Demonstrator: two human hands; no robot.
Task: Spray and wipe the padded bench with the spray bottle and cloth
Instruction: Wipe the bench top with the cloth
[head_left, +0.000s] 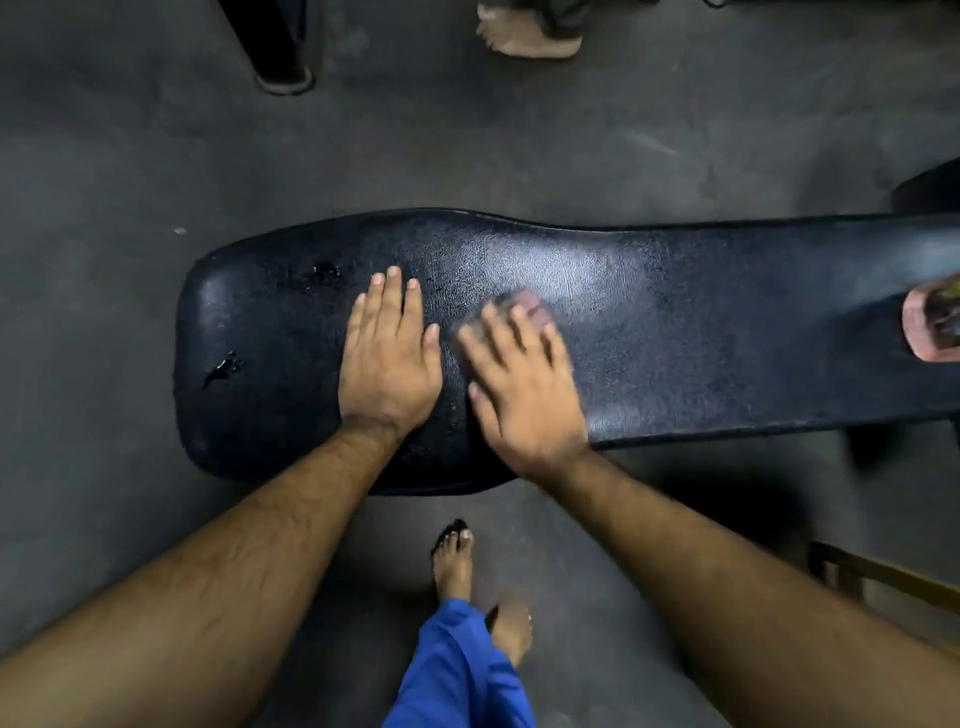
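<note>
The black padded bench (701, 322) runs left to right across the middle of the view, wet with droplets and small puddles on its wide left end. My left hand (387, 358) lies flat on the pad, fingers apart, holding nothing. My right hand (524, 384) is blurred and presses a small grey-pink cloth (511, 301) onto the pad just right of the left hand; only the cloth's far edge shows past my fingers. At the right edge, a pinkish object (930, 322) rests on the bench, possibly the spray bottle; I cannot tell.
Grey concrete floor (130, 260) surrounds the bench. My bare feet and a blue trouser leg (462, 670) are below the bench's near edge. Another person's bare foot (524, 36) stands at the top. A dark post base (283, 78) is at top left, a wooden bar (893, 577) at lower right.
</note>
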